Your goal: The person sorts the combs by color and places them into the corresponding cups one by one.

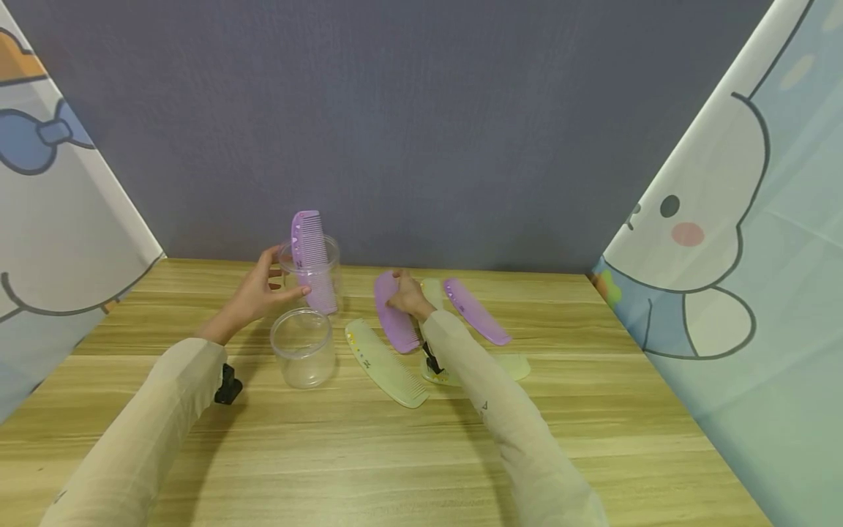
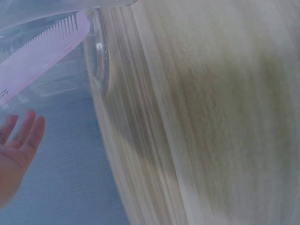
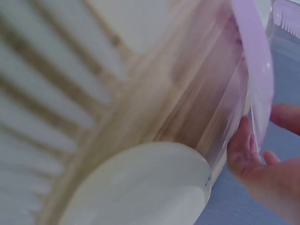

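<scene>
Nearest on the table [image 1: 329,461] lie two pale green items: the front green comb [image 1: 380,366], slanting and wholly in view, and the crosswise green comb [image 1: 515,364], partly covered by the right sleeve [image 1: 503,417]. To their left stands the front clear jar [image 1: 304,351], with no comb showing inside.

A little farther back, the right hand [image 1: 410,296] pinches the held purple comb [image 1: 393,316] between thumb and fingers (whether its lower end touches the wood, I cannot tell). Right of it lies the loose purple comb [image 1: 477,313], and just beyond the hand part of the rear green comb [image 1: 432,290] shows.

On the left, the left hand [image 1: 258,296] has its fingers loosely extended beside the rear clear jar [image 1: 335,274]; contact is unclear. In that jar the standing purple comb [image 1: 309,241] leans slightly, its top above the rim. Behind everything rises a dark wall [image 1: 382,132].

I would judge the work to be at an early stage: one comb stands in a jar, one is in hand, and four lie outside.
</scene>
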### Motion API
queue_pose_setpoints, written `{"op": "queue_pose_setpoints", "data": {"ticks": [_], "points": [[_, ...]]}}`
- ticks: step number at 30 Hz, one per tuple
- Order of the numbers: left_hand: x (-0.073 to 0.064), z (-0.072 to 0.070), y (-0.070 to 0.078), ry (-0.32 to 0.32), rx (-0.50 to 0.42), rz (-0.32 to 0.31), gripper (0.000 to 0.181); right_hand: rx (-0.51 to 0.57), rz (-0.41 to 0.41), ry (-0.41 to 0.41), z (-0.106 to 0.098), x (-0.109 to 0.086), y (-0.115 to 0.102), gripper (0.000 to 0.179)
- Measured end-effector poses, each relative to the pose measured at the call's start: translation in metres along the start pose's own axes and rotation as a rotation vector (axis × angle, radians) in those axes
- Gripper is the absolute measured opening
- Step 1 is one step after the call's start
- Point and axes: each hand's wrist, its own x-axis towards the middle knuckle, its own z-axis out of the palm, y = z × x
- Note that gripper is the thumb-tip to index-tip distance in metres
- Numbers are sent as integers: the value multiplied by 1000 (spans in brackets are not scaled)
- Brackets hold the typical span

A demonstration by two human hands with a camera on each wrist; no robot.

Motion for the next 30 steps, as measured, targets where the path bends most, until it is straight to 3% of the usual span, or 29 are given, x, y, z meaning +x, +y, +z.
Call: {"op": "queue_pose_setpoints", "data": {"ticks": [3, 5, 9, 10, 12, 14, 16, 17, 19, 22, 30], "points": [[-1, 0, 1, -7, 3, 5, 92, 53, 6, 5, 0, 5, 5, 61], [-2, -1, 6, -11, -2, 5, 92, 101, -32, 16, 4, 18, 19, 58], [-9, -3, 27, -17, -10, 5, 87, 149, -37, 32, 2, 17, 19, 57], [-10, -3, 31, -17, -10, 4, 86, 166, -48, 40, 8, 32, 30, 57], [-9, -3, 27, -14, -6, 8, 87, 159, -25, 55, 1, 17, 18, 56], [-6, -2, 17, -8, 0, 8, 89, 182, -85, 65, 3, 24, 26, 53], [-2, -1, 5, -2, 2, 3, 91, 211, -78, 59, 4, 29, 28, 52], [0, 0, 0, 0, 4, 5, 92, 222, -68, 45, -3, 17, 17, 51], [0, 0, -1, 3, 4, 0, 92, 248, -60, 28, -1, 21, 17, 50], [0, 0, -1, 6, 2, 7, 92, 246, -25, 21, -8, 7, 2, 49], [0, 0, -1, 12, 6, 15, 91, 316, -65, 31, -18, 1, -10, 43]]}}
